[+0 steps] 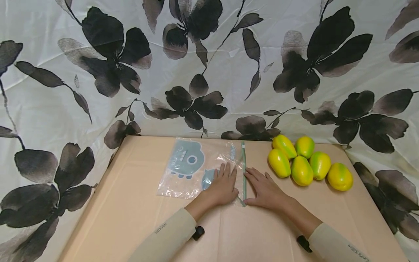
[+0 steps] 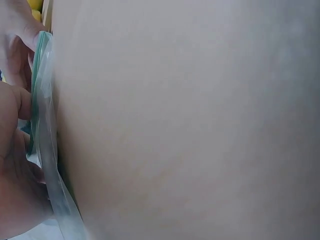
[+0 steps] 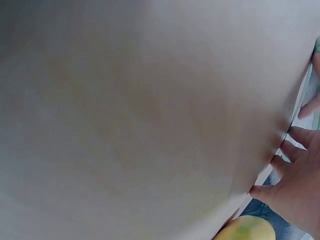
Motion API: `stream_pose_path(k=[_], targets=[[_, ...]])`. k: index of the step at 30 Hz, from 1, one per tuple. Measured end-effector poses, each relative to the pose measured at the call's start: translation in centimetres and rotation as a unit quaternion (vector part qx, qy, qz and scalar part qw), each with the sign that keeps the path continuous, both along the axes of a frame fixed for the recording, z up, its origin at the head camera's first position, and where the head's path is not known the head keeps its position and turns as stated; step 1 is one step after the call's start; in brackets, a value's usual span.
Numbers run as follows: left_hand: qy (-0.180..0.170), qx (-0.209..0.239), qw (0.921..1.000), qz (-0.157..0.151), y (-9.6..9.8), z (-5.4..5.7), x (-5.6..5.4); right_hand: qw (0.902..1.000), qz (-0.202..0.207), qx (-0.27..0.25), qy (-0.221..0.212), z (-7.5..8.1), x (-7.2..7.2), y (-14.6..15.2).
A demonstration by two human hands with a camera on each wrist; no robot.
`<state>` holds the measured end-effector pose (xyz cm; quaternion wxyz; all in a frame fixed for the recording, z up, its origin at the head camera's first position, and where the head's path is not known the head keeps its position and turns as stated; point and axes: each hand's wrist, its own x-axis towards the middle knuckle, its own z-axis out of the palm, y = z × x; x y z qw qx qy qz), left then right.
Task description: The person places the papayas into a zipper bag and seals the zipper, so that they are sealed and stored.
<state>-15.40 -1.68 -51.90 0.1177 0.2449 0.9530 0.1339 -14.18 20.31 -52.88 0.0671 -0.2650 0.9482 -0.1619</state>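
A clear zip-lock bag (image 1: 167, 182) with blue cartoon creatures lies flat on the board, its green zip strip (image 1: 243, 154) at the right end. My left hand (image 1: 224, 185) rests on the bag just inside that strip, fingers stretched out. On the strip's other side is my right hand (image 1: 268, 189), fingers and thumb spread, with the tips at the strip. In the left wrist view the bag's mouth edge (image 2: 45, 100) stands up a little beside the left hand (image 2: 15, 165). Straight fingers of the right hand (image 3: 297, 175) touch down in the right wrist view.
Several yellow-green mangoes (image 1: 302, 171) sit grouped at the back right of the tan board (image 1: 137, 218). Behind the board hangs a white cloth (image 1: 242, 80) with dark flowers, which also runs down both sides.
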Motion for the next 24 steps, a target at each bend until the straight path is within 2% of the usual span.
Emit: stream_pose_path(k=[8, 16, 24], targets=[[-0.001, -0.009, 0.9999, 0.009, 0.2, 0.5, 0.4, 1.0, -0.004, -0.003, -0.001, 0.2, -0.3, 0.2], [0.004, -0.002, 1.0, 0.009, 0.1, 0.2, 0.5, 0.9994, -0.008, 0.028, 0.018, 0.4, -1.3, 0.2], [0.004, -0.015, 0.9999, 0.007, 0.4, -0.3, 0.3, 0.999, -0.006, 0.03, 0.032, 0.5, -2.5, 0.3]])
